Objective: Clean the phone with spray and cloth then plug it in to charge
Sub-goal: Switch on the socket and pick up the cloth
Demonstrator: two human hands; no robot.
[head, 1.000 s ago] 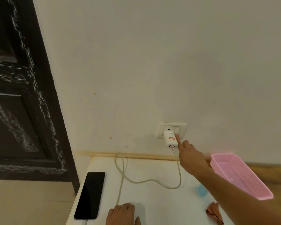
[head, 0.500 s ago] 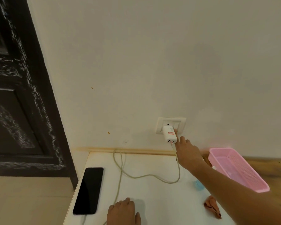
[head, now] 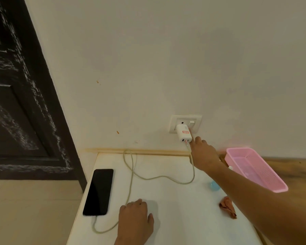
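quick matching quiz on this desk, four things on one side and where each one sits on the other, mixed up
1 phone
2 charger
3 pink basket
4 cloth

a plugged into the wall socket
b crumpled on the near right of the table
c flat by the left edge, cable attached
d far right, at the back

Pairs: 1-c, 2-a, 3-d, 4-b
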